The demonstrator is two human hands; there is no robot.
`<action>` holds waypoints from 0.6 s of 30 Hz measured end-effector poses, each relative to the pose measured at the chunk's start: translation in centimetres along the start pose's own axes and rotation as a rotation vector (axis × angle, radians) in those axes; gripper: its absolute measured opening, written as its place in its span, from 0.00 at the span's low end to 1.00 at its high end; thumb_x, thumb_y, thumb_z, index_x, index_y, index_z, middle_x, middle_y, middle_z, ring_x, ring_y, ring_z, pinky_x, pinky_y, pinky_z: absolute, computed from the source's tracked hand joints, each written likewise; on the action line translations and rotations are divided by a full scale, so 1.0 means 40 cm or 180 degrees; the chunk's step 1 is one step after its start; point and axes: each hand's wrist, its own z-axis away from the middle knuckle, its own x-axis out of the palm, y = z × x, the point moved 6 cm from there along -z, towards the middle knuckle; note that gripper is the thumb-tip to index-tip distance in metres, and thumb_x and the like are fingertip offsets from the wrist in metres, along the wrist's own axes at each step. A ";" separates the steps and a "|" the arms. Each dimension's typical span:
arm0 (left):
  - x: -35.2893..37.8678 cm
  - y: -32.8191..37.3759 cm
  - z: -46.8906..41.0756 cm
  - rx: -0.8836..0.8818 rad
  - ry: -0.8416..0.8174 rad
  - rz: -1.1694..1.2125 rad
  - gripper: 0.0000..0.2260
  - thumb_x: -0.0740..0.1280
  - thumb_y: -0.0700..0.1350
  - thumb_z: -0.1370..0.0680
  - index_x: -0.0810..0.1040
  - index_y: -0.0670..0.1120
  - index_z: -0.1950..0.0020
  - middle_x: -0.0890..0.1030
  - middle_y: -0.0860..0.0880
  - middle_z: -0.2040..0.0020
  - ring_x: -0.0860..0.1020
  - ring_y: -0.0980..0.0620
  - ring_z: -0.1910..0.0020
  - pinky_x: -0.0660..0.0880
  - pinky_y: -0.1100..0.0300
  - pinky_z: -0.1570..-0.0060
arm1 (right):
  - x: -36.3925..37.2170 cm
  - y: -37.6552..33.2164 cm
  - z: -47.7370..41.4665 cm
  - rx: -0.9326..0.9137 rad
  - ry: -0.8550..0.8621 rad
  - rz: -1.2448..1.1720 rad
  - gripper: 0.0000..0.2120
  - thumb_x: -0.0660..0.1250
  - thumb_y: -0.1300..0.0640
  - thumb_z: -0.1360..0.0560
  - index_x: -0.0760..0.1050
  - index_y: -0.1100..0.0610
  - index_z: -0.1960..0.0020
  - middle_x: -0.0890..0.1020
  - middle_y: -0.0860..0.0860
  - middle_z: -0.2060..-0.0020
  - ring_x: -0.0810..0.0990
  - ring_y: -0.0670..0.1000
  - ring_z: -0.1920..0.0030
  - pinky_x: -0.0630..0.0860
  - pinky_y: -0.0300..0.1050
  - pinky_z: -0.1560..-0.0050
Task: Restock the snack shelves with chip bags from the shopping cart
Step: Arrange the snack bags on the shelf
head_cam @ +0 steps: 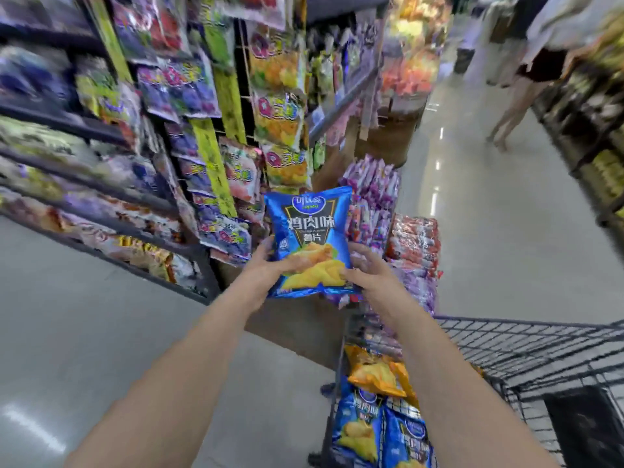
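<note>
Lining the left side of a shop aisle, dark snack shelves (101,136) carry rows of packets too blurred to read, with strips of hanging packets (280,106) at their right end. Just right of these, held up at mid-frame in front of the shelf end, is a blue chip bag (309,238), upright with its printed face toward the camera. The left hand (270,265) grips its lower left edge, thumb lying across the front and fingers curled behind. The right hand (364,268) holds the lower right corner, thumb at the edge and fingers wrapped behind the bag. Behind the bag and to its right, purple and red packets (374,204) stand heaped on a floor display. Near the camera on the right, the wire shopping cart (540,349) holds an orange bag (374,373) lying above two more blue bags (361,430). Far along the aisle at the upper right, another person (526,79) walks on the pale, glossy floor (472,214).
</note>
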 end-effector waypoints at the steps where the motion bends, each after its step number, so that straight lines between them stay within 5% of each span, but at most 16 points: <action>1: -0.057 0.043 0.016 0.0120 0.0104 0.0011 0.53 0.86 0.50 0.51 0.69 0.48 0.28 0.82 0.45 0.40 0.82 0.43 0.44 0.77 0.42 0.41 | 0.063 -0.023 -0.012 -0.0104 -0.0050 0.0008 0.28 0.78 0.61 0.38 0.75 0.51 0.40 0.80 0.58 0.42 0.82 0.56 0.47 0.79 0.54 0.45; 5: -0.281 0.209 0.094 0.0580 0.0494 -0.0063 0.45 0.85 0.47 0.44 0.67 0.51 0.32 0.78 0.51 0.40 0.80 0.48 0.42 0.77 0.45 0.41 | 0.333 -0.098 -0.058 -0.0393 -0.0340 -0.0083 0.23 0.72 0.71 0.32 0.74 0.54 0.41 0.83 0.56 0.48 0.83 0.53 0.52 0.79 0.45 0.53; 9: -0.507 0.369 0.157 0.0973 0.0927 -0.0379 0.37 0.82 0.50 0.36 0.67 0.51 0.33 0.78 0.52 0.44 0.79 0.56 0.47 0.79 0.60 0.50 | 0.606 -0.169 -0.098 -0.0502 -0.0612 -0.0097 0.22 0.67 0.73 0.27 0.73 0.56 0.38 0.84 0.53 0.49 0.83 0.53 0.51 0.79 0.46 0.52; 11: -0.611 0.453 0.191 0.1128 0.1043 -0.0483 0.36 0.81 0.54 0.37 0.67 0.54 0.35 0.78 0.51 0.41 0.80 0.53 0.45 0.79 0.54 0.46 | 0.737 -0.211 -0.121 -0.0561 -0.0683 -0.0048 0.22 0.68 0.72 0.27 0.73 0.55 0.37 0.83 0.57 0.46 0.83 0.55 0.51 0.79 0.48 0.51; 14: -0.756 0.589 0.248 0.1367 0.1193 -0.0715 0.32 0.77 0.50 0.30 0.66 0.52 0.31 0.76 0.53 0.42 0.78 0.52 0.45 0.78 0.59 0.52 | 0.927 -0.282 -0.155 -0.0695 -0.0782 0.0009 0.23 0.70 0.71 0.28 0.73 0.55 0.36 0.82 0.58 0.43 0.83 0.55 0.50 0.77 0.47 0.56; 18: -0.922 0.733 0.306 0.1567 0.1268 -0.0839 0.42 0.80 0.63 0.42 0.66 0.57 0.33 0.77 0.49 0.37 0.79 0.47 0.41 0.77 0.47 0.42 | 1.148 -0.364 -0.195 -0.0944 -0.0937 0.0045 0.23 0.70 0.70 0.28 0.74 0.52 0.38 0.81 0.57 0.41 0.81 0.57 0.44 0.78 0.50 0.50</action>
